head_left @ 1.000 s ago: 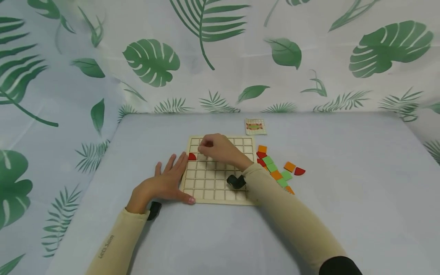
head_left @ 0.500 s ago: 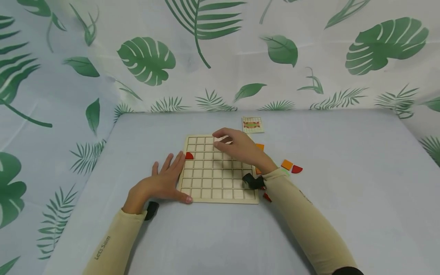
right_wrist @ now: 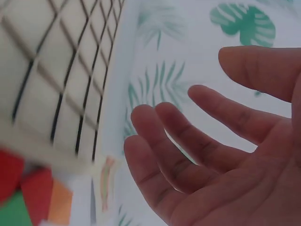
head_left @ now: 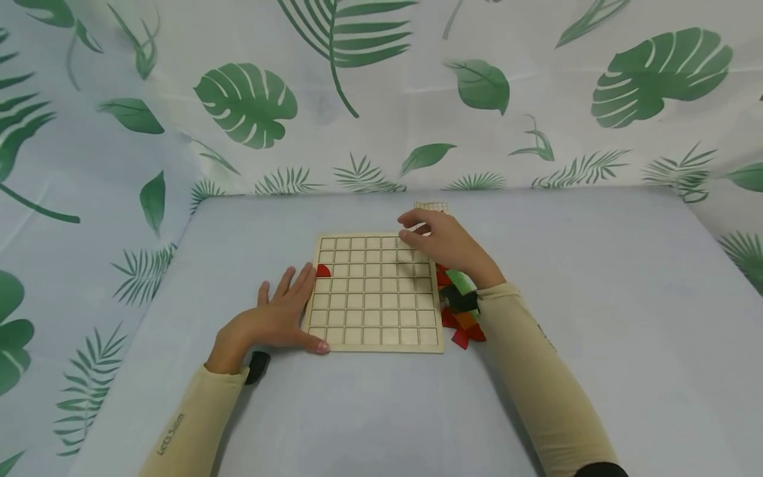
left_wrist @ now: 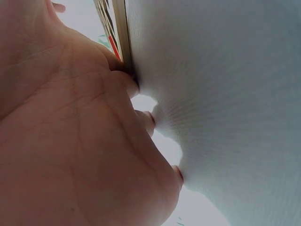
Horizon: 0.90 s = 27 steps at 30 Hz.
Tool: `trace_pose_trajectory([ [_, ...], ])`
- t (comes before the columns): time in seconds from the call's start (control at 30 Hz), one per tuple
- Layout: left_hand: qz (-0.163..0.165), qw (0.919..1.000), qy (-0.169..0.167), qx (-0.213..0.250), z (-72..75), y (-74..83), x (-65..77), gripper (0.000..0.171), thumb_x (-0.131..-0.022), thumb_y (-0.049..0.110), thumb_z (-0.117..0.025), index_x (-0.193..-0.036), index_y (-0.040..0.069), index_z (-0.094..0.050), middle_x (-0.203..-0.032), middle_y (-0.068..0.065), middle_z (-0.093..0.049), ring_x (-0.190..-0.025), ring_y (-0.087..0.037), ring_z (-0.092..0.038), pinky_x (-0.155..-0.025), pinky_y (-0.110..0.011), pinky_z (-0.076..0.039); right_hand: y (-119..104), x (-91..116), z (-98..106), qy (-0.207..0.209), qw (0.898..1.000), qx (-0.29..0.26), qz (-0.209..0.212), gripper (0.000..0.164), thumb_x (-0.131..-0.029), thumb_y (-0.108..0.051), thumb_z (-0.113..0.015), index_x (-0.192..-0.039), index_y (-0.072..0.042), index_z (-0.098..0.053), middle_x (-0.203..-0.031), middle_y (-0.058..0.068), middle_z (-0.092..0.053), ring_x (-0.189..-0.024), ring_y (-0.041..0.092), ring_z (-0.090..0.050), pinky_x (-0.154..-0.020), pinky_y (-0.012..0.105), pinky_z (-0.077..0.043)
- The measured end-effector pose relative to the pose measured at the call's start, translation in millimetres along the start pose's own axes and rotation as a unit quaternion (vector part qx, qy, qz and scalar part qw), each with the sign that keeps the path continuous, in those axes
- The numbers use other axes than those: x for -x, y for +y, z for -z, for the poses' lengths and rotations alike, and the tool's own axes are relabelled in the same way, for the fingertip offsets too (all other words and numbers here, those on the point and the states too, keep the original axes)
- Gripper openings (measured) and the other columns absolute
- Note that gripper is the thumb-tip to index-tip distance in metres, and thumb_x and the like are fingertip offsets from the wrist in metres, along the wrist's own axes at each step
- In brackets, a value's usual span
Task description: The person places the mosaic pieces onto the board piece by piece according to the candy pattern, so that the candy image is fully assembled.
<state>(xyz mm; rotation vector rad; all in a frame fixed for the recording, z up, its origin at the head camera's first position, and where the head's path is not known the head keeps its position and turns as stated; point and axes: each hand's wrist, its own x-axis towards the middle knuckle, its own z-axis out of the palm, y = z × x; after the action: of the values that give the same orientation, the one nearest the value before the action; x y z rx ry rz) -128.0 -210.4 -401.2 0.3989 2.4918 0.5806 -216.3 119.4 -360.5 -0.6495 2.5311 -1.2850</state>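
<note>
A pale wooden grid board (head_left: 372, 291) lies flat on the table. One red quarter-round piece (head_left: 323, 270) sits in a square at its left edge. My left hand (head_left: 271, 324) rests with spread fingers against the board's left side, its thumb at the near corner; in the left wrist view the fingertips touch the cloth beside the board's edge. Above the board's far right corner hovers my right hand (head_left: 450, 242). Its fingers are loosely bent and apart, and the right wrist view shows nothing held in that hand (right_wrist: 211, 150).
Red, green and orange pieces (head_left: 465, 321) lie in a heap along the board's right side, partly covered by the right wrist. Behind the right hand is a small pattern card (head_left: 432, 207), mostly hidden. A leaf-print cloth hangs behind the table.
My right hand has moved right across the board, from near the red piece to the far right corner, and its fingers have opened out. The left hand keeps its place on the board's edge.
</note>
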Motion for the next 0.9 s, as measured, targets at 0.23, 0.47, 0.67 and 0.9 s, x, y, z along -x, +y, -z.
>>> trace_pose_trajectory([
  [0.23,-0.002,1.0,0.003,0.006,-1.1,0.2,0.9,0.144,-0.081,0.057,-0.09,-0.17,0.004,0.011,-0.178,-0.014,0.016,-0.16,-0.039,0.022,-0.119,-0.072,0.015,19.8,2.4,16.0,0.003,0.998,0.047,-0.046,0.038,-0.111,-0.017,-0.056,-0.143,0.004,-0.061,-0.14,0.022,-0.063,-0.125,0.039,-0.061,-0.102,0.053,-0.053],
  [0.47,-0.004,1.0,0.002,0.006,-0.5,2.0,1.9,0.144,-0.082,0.057,-0.09,-0.17,0.005,0.011,-0.178,-0.014,0.016,-0.16,-0.039,0.022,-0.119,-0.071,0.015,31.9,4.5,23.2,-0.007,0.994,0.086,-0.068,0.034,-0.108,-0.012,-0.057,-0.136,0.008,-0.063,-0.131,0.028,-0.064,-0.119,0.044,-0.059,-0.1,0.056,-0.051],
  [0.67,-0.001,1.0,0.0,-0.003,-1.9,0.0,0.4,0.145,-0.081,0.058,-0.09,-0.17,0.005,0.012,-0.178,-0.013,0.016,-0.16,-0.039,0.022,-0.119,-0.071,0.016,38.7,4.6,25.8,-0.017,0.99,0.118,-0.077,0.029,-0.105,-0.008,-0.059,-0.127,0.009,-0.066,-0.122,0.028,-0.067,-0.108,0.042,-0.061,-0.094,0.055,-0.052],
  [0.9,-0.002,1.0,0.003,-0.001,-3.1,-1.9,-0.4,0.145,-0.081,0.058,-0.09,-0.17,0.005,0.011,-0.178,-0.012,0.017,-0.16,-0.038,0.022,-0.119,-0.071,0.015,40.4,7.5,29.2,-0.042,0.984,0.13,-0.116,0.028,-0.102,-0.01,-0.062,-0.125,0.005,-0.068,-0.124,0.027,-0.067,-0.111,0.041,-0.061,-0.102,0.057,-0.05],
])
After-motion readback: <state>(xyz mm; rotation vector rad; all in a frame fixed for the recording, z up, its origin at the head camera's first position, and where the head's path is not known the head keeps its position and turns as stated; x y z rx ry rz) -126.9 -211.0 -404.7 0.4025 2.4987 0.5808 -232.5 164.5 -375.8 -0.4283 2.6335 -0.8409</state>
